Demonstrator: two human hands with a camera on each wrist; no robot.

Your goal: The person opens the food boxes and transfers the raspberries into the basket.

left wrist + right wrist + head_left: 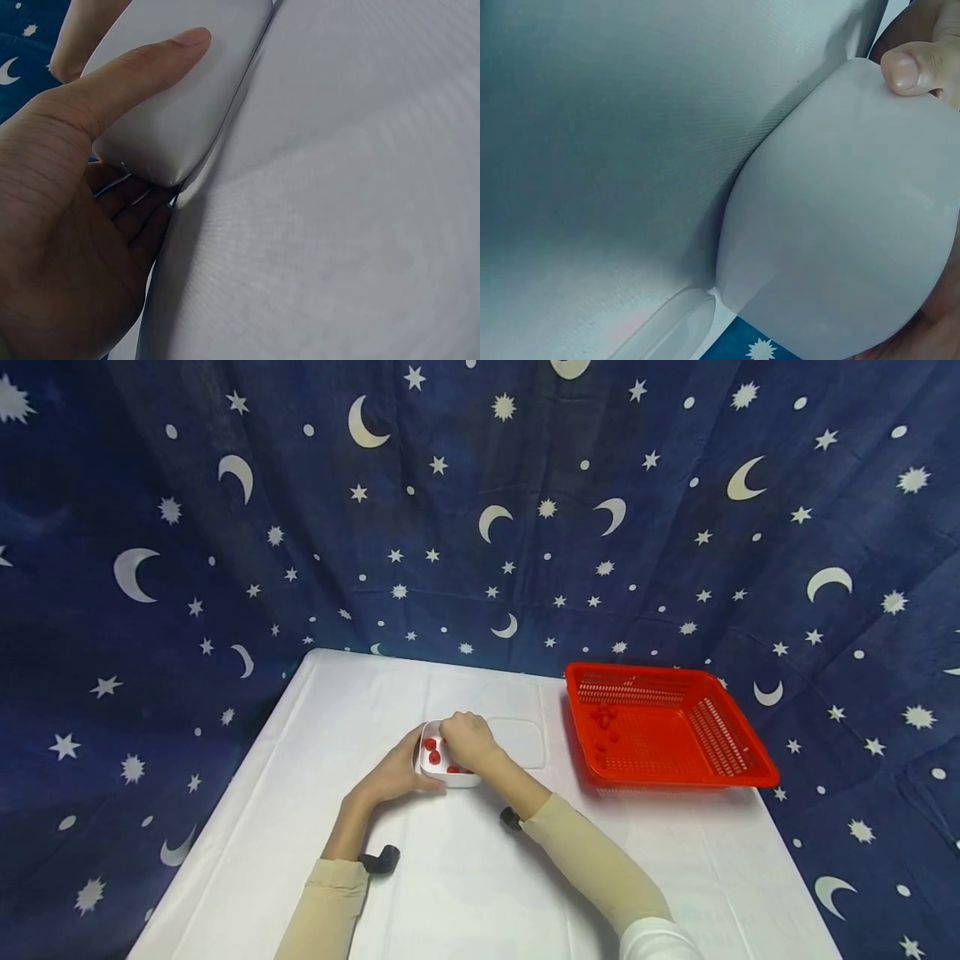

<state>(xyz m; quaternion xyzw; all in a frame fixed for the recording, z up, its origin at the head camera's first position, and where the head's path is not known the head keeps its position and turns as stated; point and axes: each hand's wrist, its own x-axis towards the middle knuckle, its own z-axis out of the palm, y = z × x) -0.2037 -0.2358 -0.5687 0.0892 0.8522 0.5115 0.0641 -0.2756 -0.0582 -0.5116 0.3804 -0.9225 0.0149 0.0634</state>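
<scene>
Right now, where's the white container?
Head view, just below centre: the white container is on the table, left of the red basket, gripped at its left end by the left hand, with the right hand over its right part.

Beige L slv (322, 906) has a wrinkled cuff, beige R slv (596, 864) meets wht fabric (658, 941), L wrist cam (382, 860) & R wrist cam (510, 818) are blk & rounded.
</scene>
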